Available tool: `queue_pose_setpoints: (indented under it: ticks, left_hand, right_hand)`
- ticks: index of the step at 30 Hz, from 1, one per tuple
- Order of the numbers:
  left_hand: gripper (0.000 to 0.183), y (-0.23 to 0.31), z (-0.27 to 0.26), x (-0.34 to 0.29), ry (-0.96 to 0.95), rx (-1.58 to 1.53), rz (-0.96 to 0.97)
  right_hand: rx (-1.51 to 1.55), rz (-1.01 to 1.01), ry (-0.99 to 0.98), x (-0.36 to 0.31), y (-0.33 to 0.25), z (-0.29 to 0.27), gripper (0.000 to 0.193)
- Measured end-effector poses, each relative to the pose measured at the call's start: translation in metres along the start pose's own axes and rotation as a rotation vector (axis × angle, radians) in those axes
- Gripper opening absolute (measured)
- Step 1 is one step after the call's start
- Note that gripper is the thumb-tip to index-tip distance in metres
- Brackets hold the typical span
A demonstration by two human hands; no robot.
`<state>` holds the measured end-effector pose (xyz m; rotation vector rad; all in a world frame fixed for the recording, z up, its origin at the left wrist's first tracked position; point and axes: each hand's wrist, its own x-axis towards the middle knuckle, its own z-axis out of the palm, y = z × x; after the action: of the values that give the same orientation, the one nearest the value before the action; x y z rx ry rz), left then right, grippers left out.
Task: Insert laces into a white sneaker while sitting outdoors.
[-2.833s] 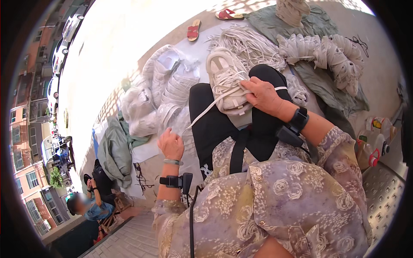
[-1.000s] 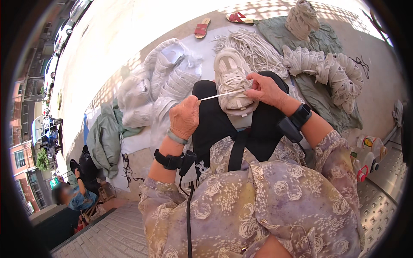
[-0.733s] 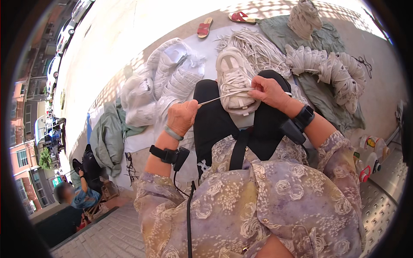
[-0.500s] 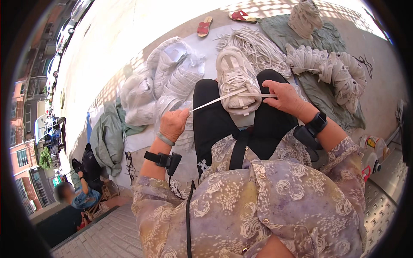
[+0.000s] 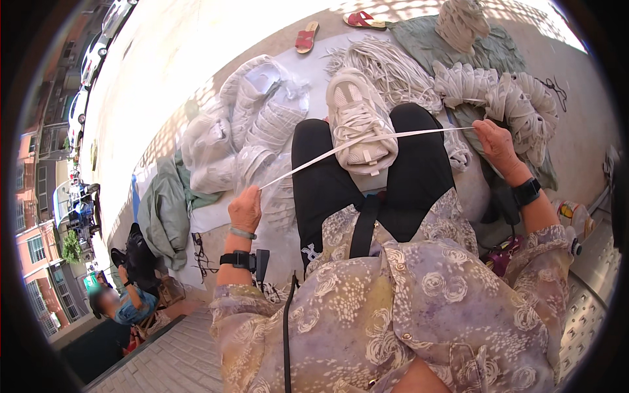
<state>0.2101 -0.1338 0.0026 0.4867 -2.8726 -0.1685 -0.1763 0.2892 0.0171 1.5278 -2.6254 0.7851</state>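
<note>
A whitish sneaker [image 5: 359, 121] sits between my knees, its heel end toward me and laces criss-crossed over its tongue. From it a flat white shoelace [image 5: 419, 133] stretches taut out to both sides. My left hand [image 5: 246, 209] is closed on one end, out past my left thigh. Out beyond my right knee, my right hand [image 5: 498, 147] pinches the other end. Both hands are well apart from the shoe, and the lace runs nearly straight across its opening.
Plastic-wrapped pale shoes [image 5: 262, 118] lie at my left beside a green cloth [image 5: 164, 209]. A heap of loose laces [image 5: 386, 72] lies ahead. Strung shoe parts [image 5: 498, 95] curve at the right. Red sandals [image 5: 306, 38] stand farther off. Another person [image 5: 134, 304] sits at far left.
My hands have moved apart, the left down and left, the right outward to the right. The shoelace between them now spans much wider. The sneaker stays between my knees.
</note>
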Motion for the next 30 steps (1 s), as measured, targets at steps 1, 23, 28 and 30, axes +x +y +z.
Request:
queue_pose_setpoints:
  ticks: [1,23,28,30]
  left_hand:
    - [0.008,-0.001,0.002,-0.004,0.004,-0.022,-0.039]
    - [0.027,0.175,0.024,0.108,-0.65,-1.152,-0.182]
    - [0.044,0.19,0.04,0.119,-0.465,-0.885,0.0]
    - [0.05,0.188,0.044,0.118,-0.407,-0.828,-0.055]
  right_hand:
    - [0.019,0.047,0.008,-0.006,0.003,0.002,0.011]
    - [1.45,0.923,-0.498,0.046,-0.107,0.063,0.014]
    - [1.489,0.806,-0.145,0.059,-0.119,0.068,0.011]
    - [1.47,0.725,-0.021,0.062,-0.123,0.071,0.01]
